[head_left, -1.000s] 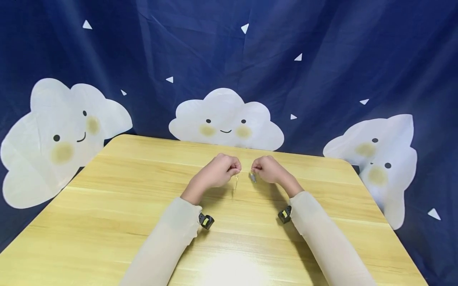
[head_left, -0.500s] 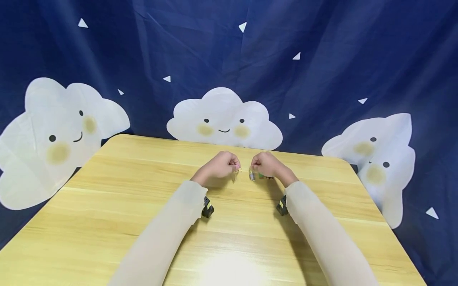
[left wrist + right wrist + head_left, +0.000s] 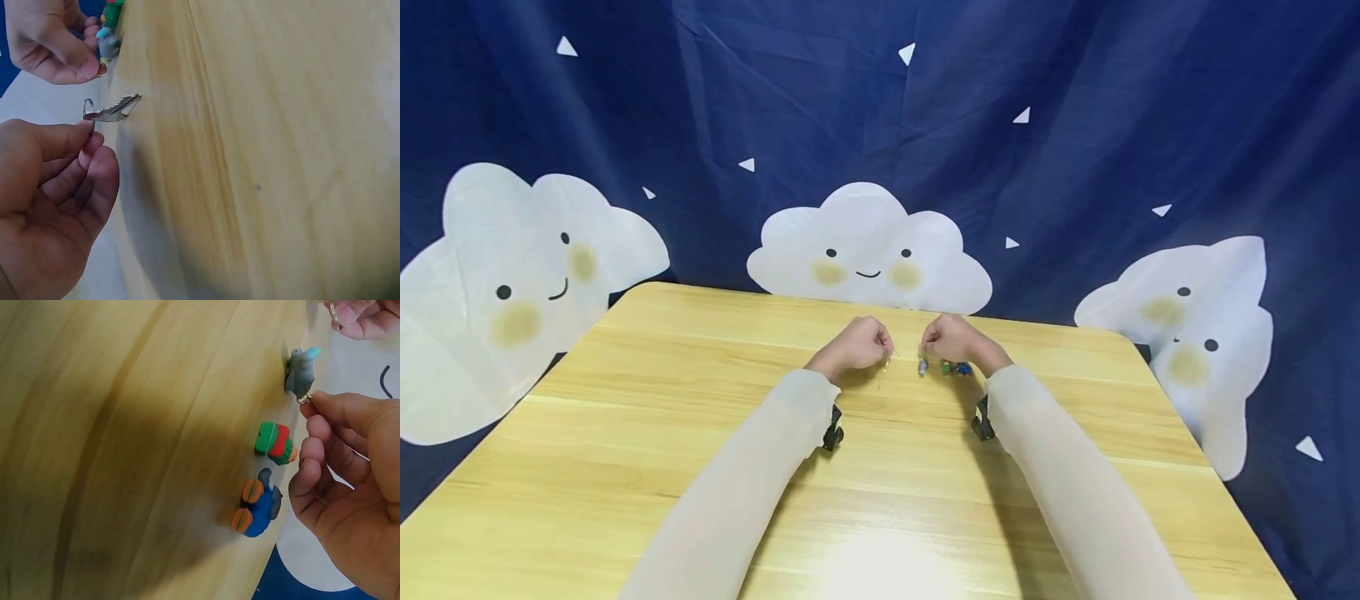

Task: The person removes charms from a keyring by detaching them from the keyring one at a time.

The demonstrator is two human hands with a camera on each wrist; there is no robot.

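Thumb and fingers of my left hand (image 3: pixel 859 343) pinch a metal key ring (image 3: pixel 88 105), from which a silver key (image 3: pixel 115 112) sticks out over the table in the left wrist view. A short way to its right, my right hand (image 3: pixel 957 340) pinches the small metal loop (image 3: pixel 304 399) of a grey figurine charm (image 3: pixel 301 372) with a light blue tip. Beside that hand's curled fingers are a green and red figurine (image 3: pixel 273 440) and a blue figurine (image 3: pixel 265 511) with orange feet, both on the table. A gap separates the two hands.
The pale wood table (image 3: pixel 895 475) has rounded far corners, and both hands are near its far edge. Behind it hangs a dark blue curtain (image 3: pixel 820 92) printed with white clouds. Black wrist cameras (image 3: pixel 832 430) sit at both sleeve cuffs.
Both hands have shifted slightly farther away and a little left, still pinching the key ring and the grey charm. The green and blue figurines have come into sight below the right hand.
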